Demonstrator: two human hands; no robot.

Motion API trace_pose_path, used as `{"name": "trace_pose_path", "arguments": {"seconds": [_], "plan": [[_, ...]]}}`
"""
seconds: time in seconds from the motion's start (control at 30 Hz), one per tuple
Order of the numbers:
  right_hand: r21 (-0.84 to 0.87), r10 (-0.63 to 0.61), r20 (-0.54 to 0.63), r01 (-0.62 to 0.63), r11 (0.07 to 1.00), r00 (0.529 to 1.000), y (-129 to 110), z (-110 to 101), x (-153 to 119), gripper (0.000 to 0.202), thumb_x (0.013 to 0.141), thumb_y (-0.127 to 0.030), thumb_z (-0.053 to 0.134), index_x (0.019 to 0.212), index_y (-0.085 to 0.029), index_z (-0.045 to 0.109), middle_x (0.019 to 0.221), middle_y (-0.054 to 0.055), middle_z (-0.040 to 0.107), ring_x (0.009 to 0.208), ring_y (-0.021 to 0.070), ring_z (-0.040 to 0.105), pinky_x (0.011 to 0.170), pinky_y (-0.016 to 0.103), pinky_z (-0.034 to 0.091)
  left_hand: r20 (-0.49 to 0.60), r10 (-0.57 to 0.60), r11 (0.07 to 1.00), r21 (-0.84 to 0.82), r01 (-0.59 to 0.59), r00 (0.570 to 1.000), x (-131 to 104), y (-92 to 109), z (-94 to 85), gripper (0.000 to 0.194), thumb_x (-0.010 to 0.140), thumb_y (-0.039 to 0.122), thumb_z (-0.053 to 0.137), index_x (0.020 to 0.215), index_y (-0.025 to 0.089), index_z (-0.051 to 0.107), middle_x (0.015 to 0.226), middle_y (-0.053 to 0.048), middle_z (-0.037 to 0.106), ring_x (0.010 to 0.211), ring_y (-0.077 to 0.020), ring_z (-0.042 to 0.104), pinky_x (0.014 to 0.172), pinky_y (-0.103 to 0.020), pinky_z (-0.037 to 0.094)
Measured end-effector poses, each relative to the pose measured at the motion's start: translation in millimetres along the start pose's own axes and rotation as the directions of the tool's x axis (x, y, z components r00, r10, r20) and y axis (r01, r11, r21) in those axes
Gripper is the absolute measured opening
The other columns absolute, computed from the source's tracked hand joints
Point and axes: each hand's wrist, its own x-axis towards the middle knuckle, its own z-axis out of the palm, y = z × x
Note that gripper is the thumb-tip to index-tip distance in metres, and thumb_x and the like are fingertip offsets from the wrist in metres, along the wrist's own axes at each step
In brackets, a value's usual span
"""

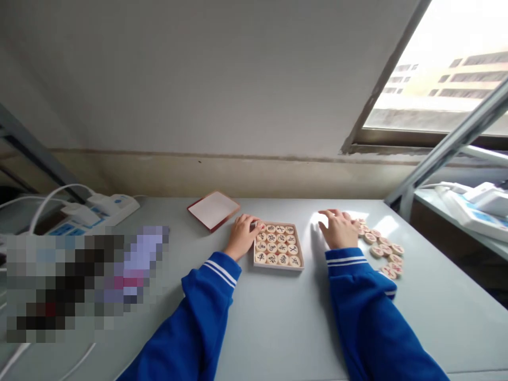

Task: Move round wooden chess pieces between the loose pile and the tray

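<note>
The small box (278, 245) of round game pieces is touched at its top left corner by the left hand (240, 236), fingers curled on one piece. The loose pieces (384, 250) lie just right of the right hand (338, 229), which is spread flat, nothing held

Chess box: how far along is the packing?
Done: the box holds a full-looking top layer of round pieces. In hand: left hand touches a piece at the box's near-left corner; right hand rests flat on the table. Left: loose pieces beside the right hand; lid still off.
</note>
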Motion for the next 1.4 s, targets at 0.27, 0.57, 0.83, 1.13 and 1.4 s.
{"name": "trace_pose_path", "arguments": {"seconds": [0.27,0.57,0.83,1.13,1.4], "plan": [[-0.097,-0.017,0.002,0.017,0.995,1.000,63,31,-3,0.020,0.073,-0.031,0.047,0.070,-0.021,0.065,0.096,0.010,0.058,0.085,0.0250,0.052,0.066,0.040,0.040,-0.023,0.009,1.000,0.026,-0.008,1.000,0,2,1.2,0.021,0.082,0.033,0.043,0.085,0.018,0.058,0.090,-0.005,0.056,0.091,-0.0192,0.050,0.083,-0.034,0.040],[0.189,0.063,0.100,-0.081,0.979,0.993,35,16,0,0.022,0.074,-0.028,0.048,0.083,-0.018,0.065,0.078,0.008,0.061,0.066,0.0181,0.057,0.059,0.032,0.045,-0.020,0.009,1.000,-0.017,-0.009,1.000,3,-3,2.1,0.021,0.083,0.026,0.039,0.083,0.020,0.059,0.089,-0.004,0.057,0.090,-0.0178,0.052,0.083,-0.032,0.041],[0.678,-0.280,0.054,0.171,0.715,0.959,-72,0,-9,0.022,0.074,-0.022,0.053,0.095,-0.021,0.058,0.090,0.003,0.059,0.073,0.0132,0.056,0.068,0.028,0.046,-0.015,0.011,1.000,0.012,-0.011,1.000,2,-2,1.5,0.022,0.084,0.029,0.038,0.086,0.019,0.058,0.091,-0.005,0.057,0.090,-0.0179,0.051,0.083,-0.032,0.040],[0.729,-0.276,0.062,0.146,0.669,0.959,-82,8,-13,0.024,0.072,-0.014,0.054,0.095,-0.018,0.058,0.093,0.005,0.056,0.075,0.0125,0.056,0.072,0.028,0.047,-0.005,0.011,0.999,0.035,-0.011,1.000,2,0,1.3,0.022,0.084,0.028,0.038,0.085,0.018,0.058,0.091,-0.006,0.056,0.092,-0.0185,0.050,0.084,-0.033,0.040],[0.782,-0.270,0.109,0.085,0.618,0.957,-76,11,-12,0.019,0.070,-0.014,0.057,0.088,-0.017,0.060,0.084,0.004,0.059,0.065,0.0099,0.055,0.062,0.024,0.047,-0.017,0.009,1.000,0.021,-0.009,1.000,3,-2,2.5,0.022,0.084,0.024,0.038,0.086,0.018,0.058,0.091,-0.006,0.057,0.091,-0.0186,0.050,0.085,-0.034,0.040]]}}
